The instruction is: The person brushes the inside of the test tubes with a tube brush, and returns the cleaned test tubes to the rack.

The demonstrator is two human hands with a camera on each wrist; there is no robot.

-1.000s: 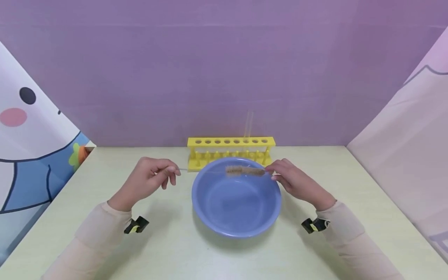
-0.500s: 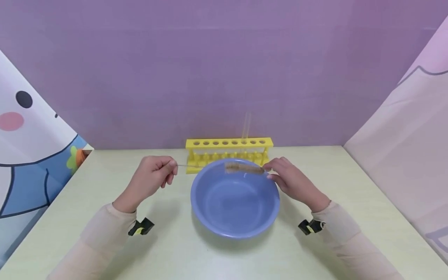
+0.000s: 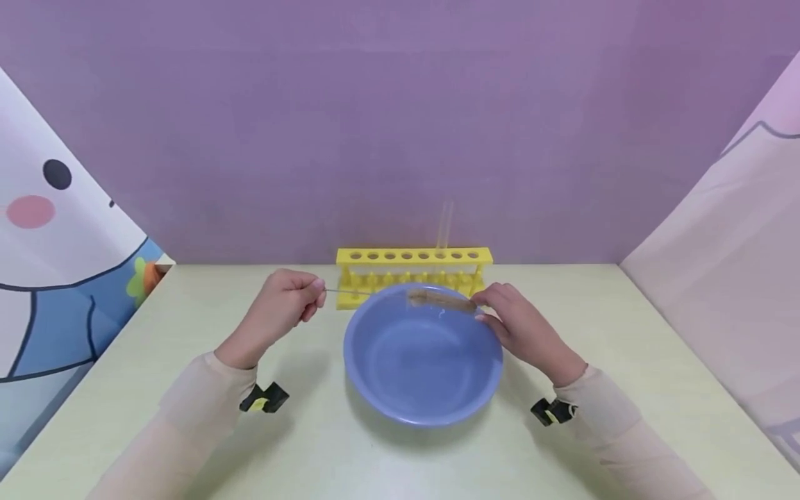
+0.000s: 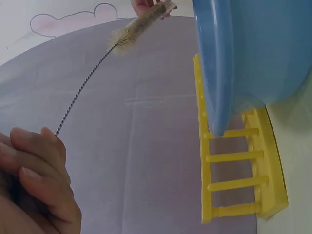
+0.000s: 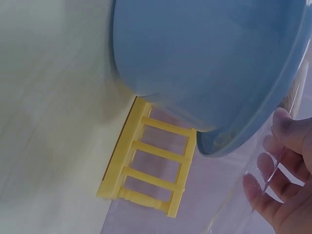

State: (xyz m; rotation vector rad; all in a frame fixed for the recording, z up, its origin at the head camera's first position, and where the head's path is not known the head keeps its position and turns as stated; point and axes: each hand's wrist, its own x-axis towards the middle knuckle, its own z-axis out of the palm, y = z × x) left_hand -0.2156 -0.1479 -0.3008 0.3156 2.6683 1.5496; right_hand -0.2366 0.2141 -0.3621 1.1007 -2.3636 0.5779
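My left hand [image 3: 287, 305] pinches the thin twisted-wire handle [image 4: 83, 90] of a test tube brush, left of the blue basin [image 3: 425, 417]. The tan bristles [image 3: 440, 300] lie level over the basin's far rim, mostly inside a clear test tube [image 5: 238, 202]. A fluffy tuft [image 4: 123, 39] shows at the tube's mouth in the left wrist view. My right hand [image 3: 523, 330] holds the tube between thumb and fingers at the basin's right rim. Much of the tube's outline is faint in the head view.
Behind the basin stands a yellow test tube rack [image 3: 412, 255], its lower part partly hidden by the rim. Another clear test tube [image 3: 444, 226] sits upright in one of its holes. A purple backdrop [image 3: 400, 139] closes off the pale table's [image 3: 375, 465] far edge.
My left hand has moved slightly right and farther from me, so the wire now slopes down toward the tube. The bristle tuft looks less spread. My right hand has hardly moved.
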